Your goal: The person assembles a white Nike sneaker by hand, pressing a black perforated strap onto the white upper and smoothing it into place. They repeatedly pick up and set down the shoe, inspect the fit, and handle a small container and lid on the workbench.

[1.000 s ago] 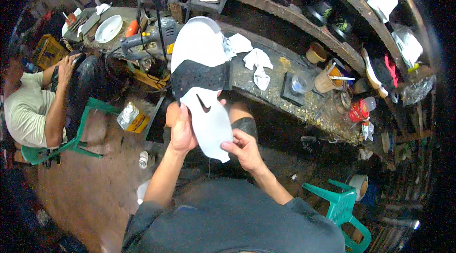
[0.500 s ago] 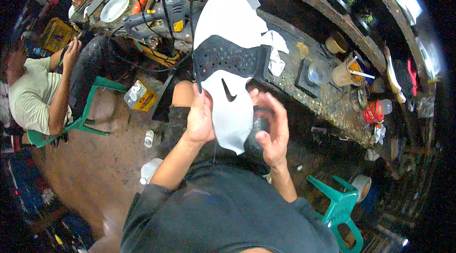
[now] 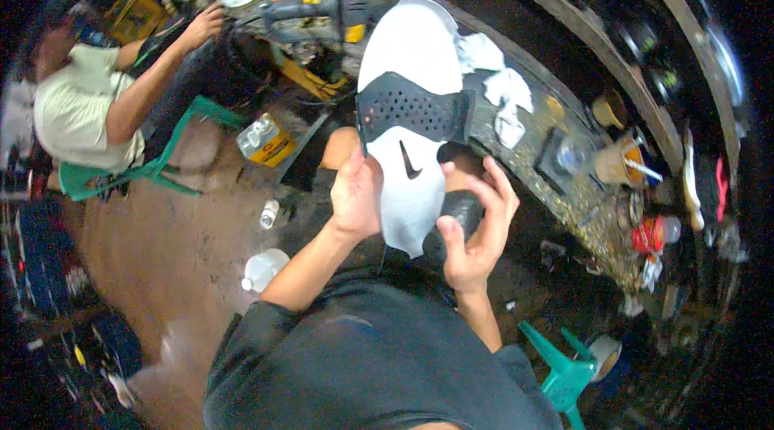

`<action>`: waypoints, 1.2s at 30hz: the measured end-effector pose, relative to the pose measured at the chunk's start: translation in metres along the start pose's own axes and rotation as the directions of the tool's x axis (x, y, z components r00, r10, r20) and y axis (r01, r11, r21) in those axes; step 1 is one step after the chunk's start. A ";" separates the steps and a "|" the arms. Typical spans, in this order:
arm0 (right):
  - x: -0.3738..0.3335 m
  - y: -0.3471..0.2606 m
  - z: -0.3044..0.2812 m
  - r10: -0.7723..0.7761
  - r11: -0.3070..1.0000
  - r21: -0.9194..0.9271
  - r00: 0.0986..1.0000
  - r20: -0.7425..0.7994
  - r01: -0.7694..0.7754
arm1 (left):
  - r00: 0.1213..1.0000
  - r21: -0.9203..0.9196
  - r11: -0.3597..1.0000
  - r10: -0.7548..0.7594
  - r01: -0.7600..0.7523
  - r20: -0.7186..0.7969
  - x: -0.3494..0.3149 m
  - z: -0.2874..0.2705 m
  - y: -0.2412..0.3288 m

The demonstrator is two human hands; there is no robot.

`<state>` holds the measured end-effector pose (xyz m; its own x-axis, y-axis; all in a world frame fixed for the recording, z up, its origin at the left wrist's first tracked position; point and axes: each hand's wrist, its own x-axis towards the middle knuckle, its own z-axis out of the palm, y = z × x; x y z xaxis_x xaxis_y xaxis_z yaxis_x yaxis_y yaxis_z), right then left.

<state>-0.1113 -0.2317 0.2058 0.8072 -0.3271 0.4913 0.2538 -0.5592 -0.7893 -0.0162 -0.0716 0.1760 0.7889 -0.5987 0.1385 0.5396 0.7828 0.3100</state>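
Observation:
A flat white piece [image 3: 409, 47] with a black perforated band [image 3: 411, 114] across its middle is held up in front of me; it looks like a shoe upper. Its near end tapers to a pale tongue-like flap with a black curved mark. My left hand [image 3: 356, 196] grips the left edge of this flap, thumb along it and the other fingers mostly hidden behind. By the right edge, my right hand [image 3: 484, 228] has its fingers curved and apart. One fingertip is close to the edge; I cannot tell whether it touches.
Along the right runs a cluttered workbench [image 3: 528, 164] with white cloths [image 3: 508, 99], a tan bucket [image 3: 619, 162] and a red container [image 3: 647, 235]. At left a person [image 3: 89, 107] sits on a green chair [image 3: 173, 160]. A power tool [image 3: 314, 14] lies beyond; a white jug [image 3: 264, 270] stands on the floor.
The whole view has shifted, so the bench and the seated person appear moved right. My right hand's fingers have spread wider. The left hand keeps its grip. The seated person's arm reaches further out.

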 end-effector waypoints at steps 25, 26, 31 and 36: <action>-0.023 -0.005 0.009 0.279 0.832 0.282 0.799 0.532 -0.478 | 0.970 -0.409 0.895 0.229 -0.176 0.084 -0.009 -0.010 0.040; -0.023 -0.005 0.010 0.280 0.836 0.274 0.799 0.532 -0.475 | 0.969 -0.415 0.893 0.231 -0.176 0.086 -0.009 -0.010 0.041; -0.024 -0.004 0.008 0.302 0.819 0.287 0.798 0.521 -0.498 | 0.978 -0.445 0.880 0.203 -0.165 0.039 -0.008 -0.006 0.040; -0.023 -0.006 0.006 0.253 0.837 0.305 0.815 0.521 -0.455 | 0.979 -0.445 0.883 0.194 -0.148 0.061 -0.007 -0.003 0.039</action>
<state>-0.1280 -0.2166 0.1969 0.9999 -0.0111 0.0090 0.0080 -0.0866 -0.9962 0.0002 -0.0363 0.1841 0.8594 -0.4443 0.2529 0.4909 0.8553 -0.1656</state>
